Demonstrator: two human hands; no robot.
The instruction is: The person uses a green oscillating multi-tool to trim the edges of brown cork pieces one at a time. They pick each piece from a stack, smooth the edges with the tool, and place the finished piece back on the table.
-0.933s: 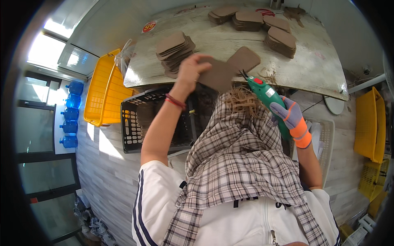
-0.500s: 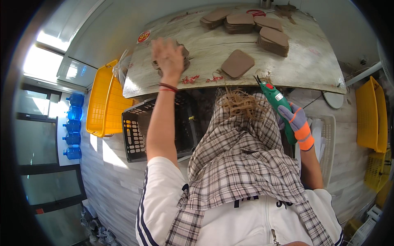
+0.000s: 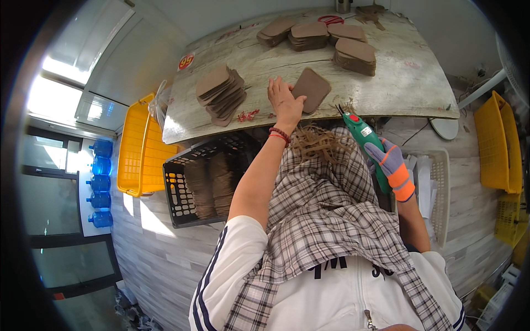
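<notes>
My left hand (image 3: 286,105) is bare, with its fingers apart at the left edge of a single brown rounded-corner pad (image 3: 314,90) on the table. The thumb overlaps the pad's edge; whether it presses on it I cannot tell. My right hand (image 3: 390,163), in a grey and orange glove, is closed round green electric scissors (image 3: 362,132). Their dark blades point up toward the table's front edge. A loose, fanned pile of brown pads (image 3: 222,91) lies left of my left hand. Brown trimmed strips (image 3: 319,144) rest on my plaid apron (image 3: 326,215).
Several neat pad stacks (image 3: 354,54) and red-handled scissors (image 3: 331,20) sit at the table's (image 3: 265,66) back. Below left, a black crate (image 3: 179,193) holds more pads, beside a yellow basket (image 3: 130,149). A pale basket (image 3: 440,187) with white strips stands at right.
My left hand has moved right, from the fanned pile to the single pad. The pile and the pads in the black crate now show uncovered. My right hand still holds the electric scissors.
</notes>
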